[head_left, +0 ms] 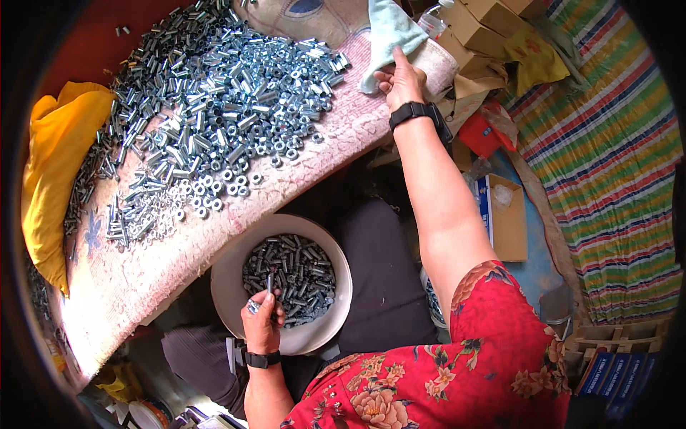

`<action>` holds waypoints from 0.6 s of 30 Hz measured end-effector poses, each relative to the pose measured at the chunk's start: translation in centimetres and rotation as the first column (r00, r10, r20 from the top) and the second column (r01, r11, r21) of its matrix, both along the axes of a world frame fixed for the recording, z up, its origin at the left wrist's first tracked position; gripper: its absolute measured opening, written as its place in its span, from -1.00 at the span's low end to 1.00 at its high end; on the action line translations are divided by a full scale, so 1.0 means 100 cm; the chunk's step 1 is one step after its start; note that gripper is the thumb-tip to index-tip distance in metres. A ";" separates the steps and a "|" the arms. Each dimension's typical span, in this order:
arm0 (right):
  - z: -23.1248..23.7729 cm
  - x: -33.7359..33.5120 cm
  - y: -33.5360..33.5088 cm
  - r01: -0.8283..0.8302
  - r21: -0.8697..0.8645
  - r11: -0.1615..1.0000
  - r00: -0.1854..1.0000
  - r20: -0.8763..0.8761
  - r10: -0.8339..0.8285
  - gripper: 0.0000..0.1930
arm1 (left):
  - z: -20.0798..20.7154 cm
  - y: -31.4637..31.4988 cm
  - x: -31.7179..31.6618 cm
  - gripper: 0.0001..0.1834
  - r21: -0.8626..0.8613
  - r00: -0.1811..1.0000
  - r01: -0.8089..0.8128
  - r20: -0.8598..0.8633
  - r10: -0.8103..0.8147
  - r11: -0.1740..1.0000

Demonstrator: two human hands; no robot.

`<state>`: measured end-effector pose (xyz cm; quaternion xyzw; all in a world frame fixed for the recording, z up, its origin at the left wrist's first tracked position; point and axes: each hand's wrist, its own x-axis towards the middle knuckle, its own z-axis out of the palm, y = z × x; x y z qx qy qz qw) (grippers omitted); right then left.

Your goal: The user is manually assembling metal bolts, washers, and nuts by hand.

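Note:
My left hand (263, 323) is closed over the near rim of a white bucket (221, 275), gripping a slim metal bolt (270, 282) that stands upright from the fingers. Small shiny pieces, perhaps nuts, show beside its thumb. Dark metal sleeves (296, 268) fill the bucket's bottom. Reaching out to the far right end of the table, my right hand (404, 80) has its fingers curled on a pale green cloth (389, 39). On the tabletop (143, 286) lies a large heap of silvery sleeves and nuts (236, 100), with small washers (168, 204) at its near edge.
A yellow cloth (61, 179) drapes over the table's left side. Cardboard boxes (482, 28) and a clear plastic bottle (432, 20) stand past the right end. An open carton (509, 222) and a striped sheet (607, 164) lie at the right. The bucket sits between my legs.

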<state>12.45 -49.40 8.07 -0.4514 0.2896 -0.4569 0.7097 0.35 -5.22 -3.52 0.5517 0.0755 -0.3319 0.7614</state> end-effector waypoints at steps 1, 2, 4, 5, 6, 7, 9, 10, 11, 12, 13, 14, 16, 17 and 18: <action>0.004 0.007 -0.005 0.007 -0.052 0.999 0.986 -0.166 -0.016 -0.69 | -0.001 -0.001 0.001 -0.76 0.013 1.000 -0.006 -0.015 0.006 1.000; 0.002 0.017 -0.010 0.137 -0.080 0.987 0.991 0.020 -0.136 -0.81 | -0.002 -0.004 0.003 -0.76 0.008 1.000 -0.004 -0.009 0.004 1.000; 0.007 0.015 -0.014 0.149 -0.237 0.960 0.987 0.089 -0.131 -0.85 | -0.001 -0.003 0.001 -0.76 -0.006 1.000 -0.010 -0.007 0.009 1.000; 0.012 0.012 -0.017 0.173 -0.346 0.922 0.981 0.140 -0.131 -0.85 | -0.001 -0.003 0.001 -0.76 -0.007 1.000 -0.010 -0.005 0.010 1.000; 0.021 -0.002 -0.018 0.194 -0.502 0.843 0.979 0.052 -0.195 -0.87 | 0.001 -0.002 0.001 -0.76 0.001 1.000 -0.020 -0.008 0.020 1.000; 0.033 -0.014 -0.025 0.190 -0.572 0.798 0.981 0.070 -0.183 -0.87 | 0.002 -0.003 0.001 -0.76 0.006 1.000 -0.028 -0.011 0.028 1.000; 0.066 -0.052 0.000 0.222 -0.643 0.733 0.972 0.206 -0.114 -0.86 | 0.004 -0.001 0.000 -0.77 0.012 1.000 -0.028 -0.004 0.028 1.000; 0.081 -0.071 0.017 0.166 -0.652 0.739 0.958 0.285 0.036 -0.83 | 0.005 0.003 -0.002 -0.78 0.026 1.000 -0.027 0.001 0.027 0.999; 0.100 -0.098 0.034 0.131 -0.686 0.716 0.950 0.293 0.107 -0.77 | 0.005 0.003 -0.002 -0.78 0.020 1.000 -0.022 0.003 0.022 1.000; 0.116 -0.120 0.054 0.066 -0.707 0.704 0.936 0.289 0.202 -0.71 | 0.004 0.004 -0.003 -0.78 0.024 1.000 -0.014 0.009 0.014 1.000; 0.124 -0.143 0.068 0.004 -0.755 0.656 0.940 0.226 0.254 -0.66 | 0.003 0.005 -0.004 -0.79 0.031 1.000 -0.007 0.015 0.007 0.999; 0.130 -0.164 0.084 -0.050 -0.757 0.652 0.938 0.188 0.290 -0.64 | 0.005 0.005 -0.004 -0.79 0.058 1.000 0.004 0.003 -0.004 0.998; 0.135 -0.198 0.116 -0.242 -0.691 0.682 0.879 0.142 0.455 -0.61 | 0.005 0.006 -0.004 -0.79 0.055 0.999 0.025 0.038 -0.027 0.998; 0.135 -0.212 0.129 -0.381 -0.616 0.690 0.804 0.148 0.576 -0.60 | 0.007 0.007 -0.003 -0.79 0.057 0.999 0.021 0.046 -0.023 0.998; 0.129 -0.223 0.144 -0.460 -0.529 0.713 0.752 0.195 0.630 -0.52 | 0.007 0.006 -0.004 -0.80 0.044 0.999 0.029 0.042 -0.031 0.999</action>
